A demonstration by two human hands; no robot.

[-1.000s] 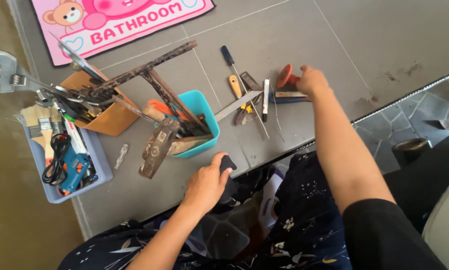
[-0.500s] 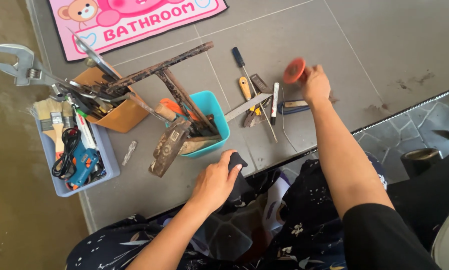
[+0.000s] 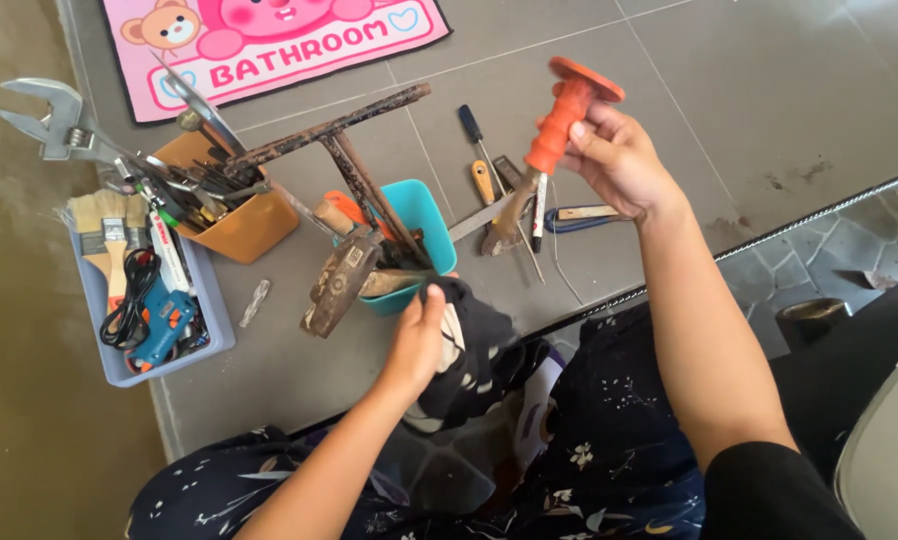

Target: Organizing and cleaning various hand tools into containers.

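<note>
- The person's right hand (image 3: 619, 160) has its grip closed around an orange-handled chisel (image 3: 559, 115), raised off the grey tiled floor (image 3: 769, 80) above and to the right of the teal tub (image 3: 414, 215); the flared guard is uppermost and the dull metal blade (image 3: 509, 215) angles down toward the loose tools.
- The left hand (image 3: 419, 335) pinches a dark cloth (image 3: 474, 345) tight, just below the teal tub and touching its near rim; the rest of the cloth hangs toward the lap.
- To the right of the tub lie screwdrivers (image 3: 479, 160), a marker pen (image 3: 539, 210) and a thin wire on the floor.
- To the left of the tub stand an orange box (image 3: 254, 225) bristling with tools and a pale blue tray (image 3: 204, 300) holding paintbrushes and a glue gun; a pink bath mat (image 3: 269, 45) lies beyond.
- A rusty hammer (image 3: 334, 285) leans out of the tub, close to the left wrist.
- Risk, as it looks: the tub is overloaded and top-heavy, so a nudge from the left hand could tip it; the blade edge could also nick the fingers if cloth and chisel meet carelessly.
</note>
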